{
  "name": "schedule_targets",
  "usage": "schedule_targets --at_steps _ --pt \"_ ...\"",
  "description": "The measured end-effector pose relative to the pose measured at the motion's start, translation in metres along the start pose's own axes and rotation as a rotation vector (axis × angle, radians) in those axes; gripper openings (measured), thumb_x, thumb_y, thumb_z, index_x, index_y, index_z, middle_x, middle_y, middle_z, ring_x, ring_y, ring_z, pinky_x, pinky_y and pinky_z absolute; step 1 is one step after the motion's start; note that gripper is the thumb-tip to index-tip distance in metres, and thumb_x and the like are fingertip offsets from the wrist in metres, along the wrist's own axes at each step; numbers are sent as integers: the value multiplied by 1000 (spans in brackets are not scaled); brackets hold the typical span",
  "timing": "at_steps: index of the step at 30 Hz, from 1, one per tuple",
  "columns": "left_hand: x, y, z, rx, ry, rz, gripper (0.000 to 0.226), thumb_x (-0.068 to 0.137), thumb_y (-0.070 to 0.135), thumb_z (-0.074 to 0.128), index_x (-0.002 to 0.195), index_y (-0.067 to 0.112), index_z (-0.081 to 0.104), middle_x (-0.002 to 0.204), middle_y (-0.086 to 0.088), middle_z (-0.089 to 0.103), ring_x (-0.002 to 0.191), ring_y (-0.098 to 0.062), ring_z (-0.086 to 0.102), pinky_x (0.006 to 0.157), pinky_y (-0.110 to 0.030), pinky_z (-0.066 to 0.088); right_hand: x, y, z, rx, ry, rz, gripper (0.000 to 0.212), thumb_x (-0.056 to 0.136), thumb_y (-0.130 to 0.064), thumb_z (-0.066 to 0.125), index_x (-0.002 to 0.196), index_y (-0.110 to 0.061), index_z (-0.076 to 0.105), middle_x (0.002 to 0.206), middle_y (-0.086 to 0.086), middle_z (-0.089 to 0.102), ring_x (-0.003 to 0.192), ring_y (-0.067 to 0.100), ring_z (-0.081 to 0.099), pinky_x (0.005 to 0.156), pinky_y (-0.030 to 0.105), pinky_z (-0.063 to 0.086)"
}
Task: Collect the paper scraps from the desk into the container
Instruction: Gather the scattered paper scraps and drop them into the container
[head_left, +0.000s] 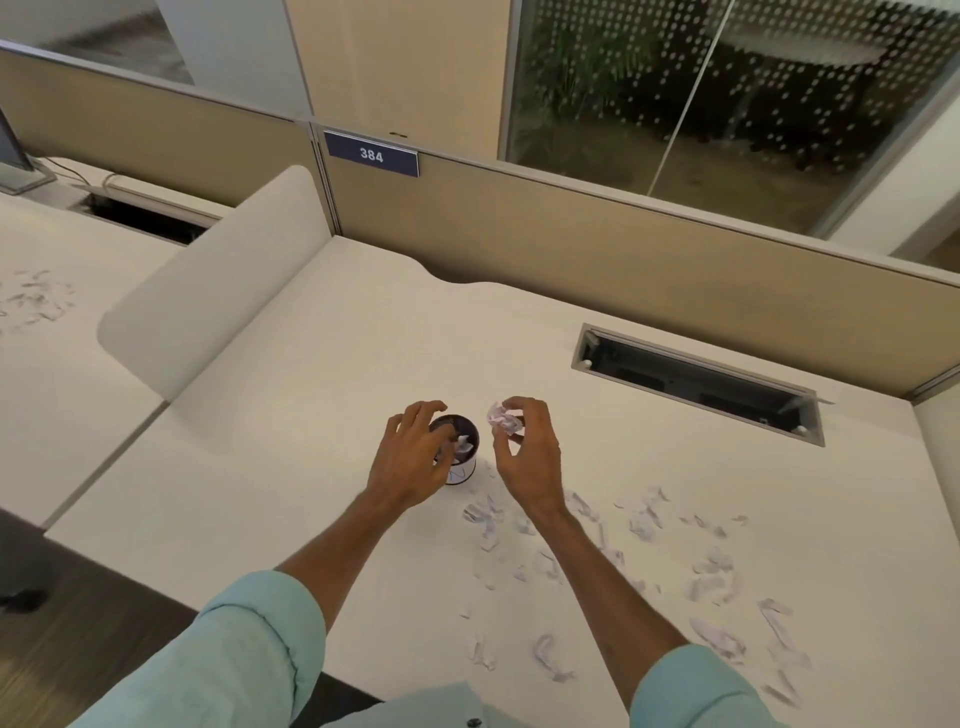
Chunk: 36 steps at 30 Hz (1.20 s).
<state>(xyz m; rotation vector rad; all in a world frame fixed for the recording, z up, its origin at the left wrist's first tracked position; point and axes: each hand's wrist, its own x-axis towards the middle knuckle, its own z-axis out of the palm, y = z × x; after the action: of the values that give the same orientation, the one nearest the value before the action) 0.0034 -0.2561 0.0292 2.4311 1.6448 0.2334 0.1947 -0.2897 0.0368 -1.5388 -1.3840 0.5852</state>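
At mid-desk (291, 467), your left hand (410, 460) hovers with fingers loosely spread over the container (463, 470); your right hand (527, 457) pinches a crumpled wad (503, 419) just beside it; loose paper scraps (644, 522) litter the surface to your right.

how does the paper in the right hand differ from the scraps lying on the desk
The white crumpled paper wad is bunched into one lump; the flat white paper scraps lie as separate strips. The wad is pinched in the right hand, held beside the dark-rimmed round container; the scraps rest spread over the white desk, nearer the person. Both are whitish paper, and neither is in the container.
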Motion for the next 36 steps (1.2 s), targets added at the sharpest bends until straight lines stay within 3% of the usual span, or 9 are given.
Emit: schedule_targets --at_steps 6,9,12,19,25,31,35,36 --pt "1 -6 -2 36 -31 7 37 112 36 42 133 26 71 165 7 43 156 -18 35 124 -38 34 3 -5 22 -83 -139 13 19 102 -23 63 120 -23 55 119 -11 61 103 10 64 88 27 59" --pt "-2 -8 -7 -28 43 -12 34 110 22 48 139 21 66 150 4 57 147 -21 47 117 -37 41 1 -5 31 -142 -138 30 14 101 -25 64 112 -24 56 110 -13 65 99 9 62 83 23 51" --pt "-7 -12 -10 -68 98 -97 35 103 12 53 134 20 67 137 3 62 139 -23 53 111 -38 44 1 -7 36 -231 -161 11 11 100 -23 62 111 -25 59 110 -13 66 104 13 58 88 28 49" --pt "-12 -25 -1 -87 26 -116 26 108 22 51 125 21 72 152 4 53 143 -20 50 104 -36 48 9 -5 45 -609 -425 -141 24 101 -20 54 120 -19 69 130 -7 65 129 18 51 106 34 41" --pt "-8 -26 -1 -58 18 -64 31 110 29 48 134 23 66 161 5 46 149 -19 45 111 -36 47 8 -8 50 -824 -468 -259 25 97 -25 60 113 -20 79 123 -5 67 125 23 52 105 39 39" --pt "-5 -25 -4 -47 22 20 31 106 25 54 132 23 70 157 4 52 148 -20 48 111 -37 48 6 -15 49 -853 -410 -195 38 89 -18 67 126 -26 64 127 -8 66 127 22 53 105 40 40" --pt "-7 -27 -3 -36 11 6 31 108 29 51 130 25 72 158 5 51 147 -20 48 110 -37 47 2 -13 48 -857 -354 -220 15 92 -27 60 100 -26 73 104 -9 72 106 20 57 88 40 42" --pt "-7 -27 -2 -34 7 6 31 108 29 50 130 25 72 158 5 51 147 -19 48 110 -37 46 0 -13 49 -848 -357 -200 20 94 -31 55 93 -25 74 99 -8 73 102 20 58 88 40 43"
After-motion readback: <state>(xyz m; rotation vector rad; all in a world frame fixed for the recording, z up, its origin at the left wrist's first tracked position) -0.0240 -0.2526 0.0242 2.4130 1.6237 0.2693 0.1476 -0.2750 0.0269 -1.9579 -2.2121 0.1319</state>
